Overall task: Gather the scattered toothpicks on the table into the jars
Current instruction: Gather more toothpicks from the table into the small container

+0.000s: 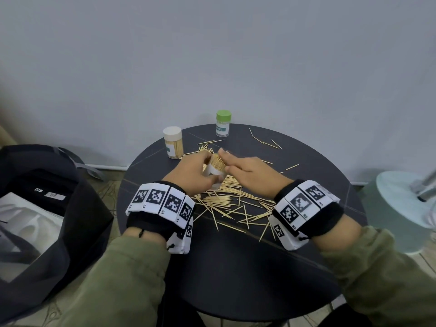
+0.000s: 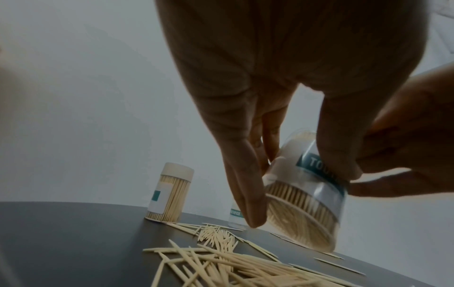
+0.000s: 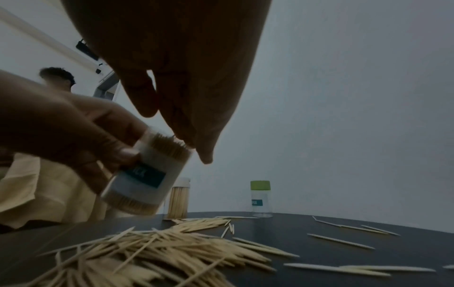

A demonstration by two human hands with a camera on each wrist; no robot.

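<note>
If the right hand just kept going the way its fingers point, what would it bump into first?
Most likely the toothpick tips sticking out of the open jar that the left hand grips; the right hand's fingertips already sit at them. Depth is hard to judge.

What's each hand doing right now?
Left hand: grips the open jar, tilted.
Right hand: open, straight fingertips on the toothpicks in its mouth.

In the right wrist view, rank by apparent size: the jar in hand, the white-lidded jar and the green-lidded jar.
1. The held jar looks largest, but it is nearest the camera, so this is unsure.
2 and 3. The white-lidded jar and green-lidded jar look alike; no ranking.
</note>
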